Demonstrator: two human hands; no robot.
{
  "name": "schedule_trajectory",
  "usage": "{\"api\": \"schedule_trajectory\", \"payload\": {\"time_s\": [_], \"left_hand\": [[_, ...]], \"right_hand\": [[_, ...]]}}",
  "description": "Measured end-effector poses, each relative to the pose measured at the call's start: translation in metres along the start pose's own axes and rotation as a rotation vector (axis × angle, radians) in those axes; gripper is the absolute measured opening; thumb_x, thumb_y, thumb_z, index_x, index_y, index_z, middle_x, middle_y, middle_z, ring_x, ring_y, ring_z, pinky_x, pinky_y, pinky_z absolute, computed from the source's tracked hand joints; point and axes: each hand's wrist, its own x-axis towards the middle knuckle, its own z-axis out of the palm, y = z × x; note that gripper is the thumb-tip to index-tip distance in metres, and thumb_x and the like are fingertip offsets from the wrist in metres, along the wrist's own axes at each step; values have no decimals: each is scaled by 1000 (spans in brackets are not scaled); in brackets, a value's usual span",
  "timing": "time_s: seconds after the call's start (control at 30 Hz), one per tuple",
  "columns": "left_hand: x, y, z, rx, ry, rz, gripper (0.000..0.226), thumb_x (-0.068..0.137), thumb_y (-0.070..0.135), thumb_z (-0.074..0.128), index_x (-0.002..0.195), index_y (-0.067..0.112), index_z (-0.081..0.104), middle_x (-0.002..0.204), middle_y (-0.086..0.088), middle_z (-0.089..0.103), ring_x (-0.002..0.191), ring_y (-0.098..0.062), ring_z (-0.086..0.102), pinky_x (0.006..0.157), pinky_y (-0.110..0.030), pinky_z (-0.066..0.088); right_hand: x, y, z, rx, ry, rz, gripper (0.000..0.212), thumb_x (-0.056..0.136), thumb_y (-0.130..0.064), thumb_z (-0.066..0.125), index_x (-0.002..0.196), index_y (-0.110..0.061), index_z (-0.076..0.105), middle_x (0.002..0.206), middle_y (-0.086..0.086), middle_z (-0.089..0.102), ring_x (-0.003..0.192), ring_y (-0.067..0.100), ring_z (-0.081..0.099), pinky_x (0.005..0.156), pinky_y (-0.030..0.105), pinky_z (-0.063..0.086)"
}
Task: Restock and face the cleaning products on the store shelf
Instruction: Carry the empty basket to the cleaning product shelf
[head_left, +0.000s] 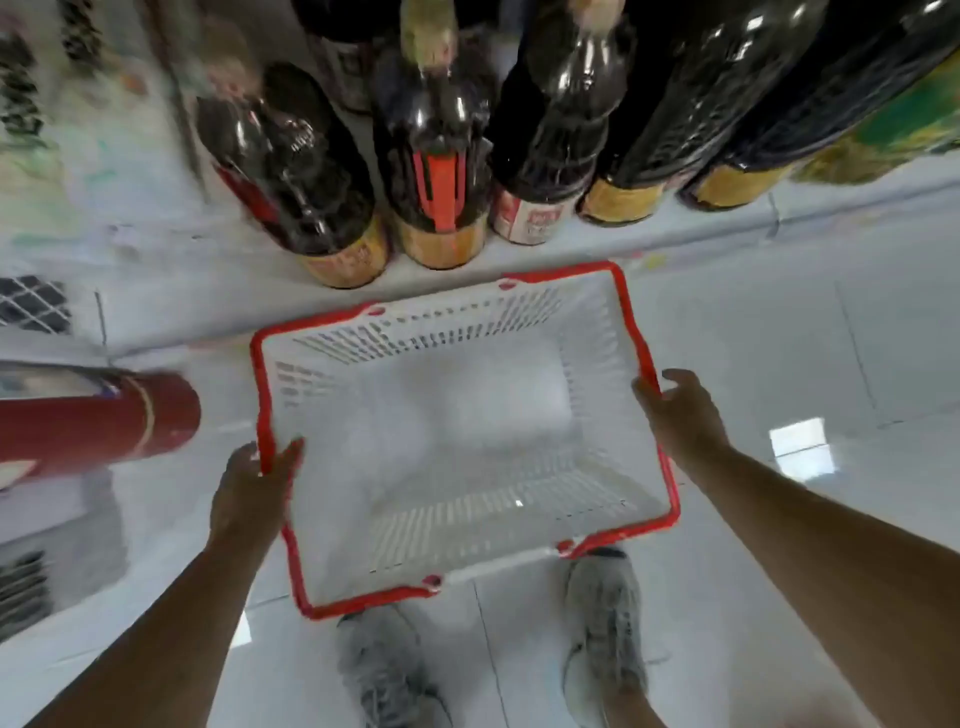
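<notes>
Holding an empty basket (426, 325) before the low shelf (727, 228).
Left hand (254, 488) and right hand (680, 415) have fingers clamped on the basket's side rims; dark bottles (441, 171) stand along the shelf's front edge, just beyond the basket's far rim, slightly nearer the right hand.

basket (415, 332) above floor (779, 338) | bottles (441, 156) behind, on shelf (675, 228) | canister (104, 415) left | shoes (605, 623) beneath

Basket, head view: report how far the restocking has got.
Looks done: the basket is empty, and dark bottles stand in a row at the shelf edge. In hand: left hand and right hand hold the basket's red rim. Left: facing; blur hides which way they face.
</notes>
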Motion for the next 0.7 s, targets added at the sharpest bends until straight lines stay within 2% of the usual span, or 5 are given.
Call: {"api": "schedule_trajectory", "payload": {"time_s": [0.07,0.27,0.43,0.5,0.7], "left_hand": [[10,0,10,18,25,61,62,90,63,54,121,10,58,111,-15,69,102,-39,63,89,-46,49],[16,-1,30,116,260,126,55,99,53,44,105,1,61,98,-20,66,89,-41,61,82,-49,48],[4,-2,24,84,279,126,51,99,49,45,101,1,62,100,-23,67,92,-45,61,82,-49,48],[-10,-6,10,66,280,123,49,100,48,45,98,2,61,95,-19,66,86,-40,61,80,-48,48],[-78,-42,-54,-37,270,-17,54,98,52,46,100,1,62,97,-21,67,91,-42,63,80,-47,50]], "right_hand": [[14,0,9,-22,-6,-50,46,97,-51,50,129,-18,49,89,4,66,63,12,57,50,23,35],[35,8,31,-152,114,-173,43,100,-52,42,97,-11,52,71,-3,54,61,14,52,51,24,33],[30,10,37,-136,139,-188,49,99,-55,40,90,-9,53,70,2,56,67,27,58,62,36,49],[15,6,33,-142,132,-207,49,99,-55,40,88,-9,53,69,3,56,65,25,58,60,35,48],[-65,-26,3,-185,104,-279,47,99,-54,41,87,-10,52,68,1,54,60,18,52,52,28,36]]}}
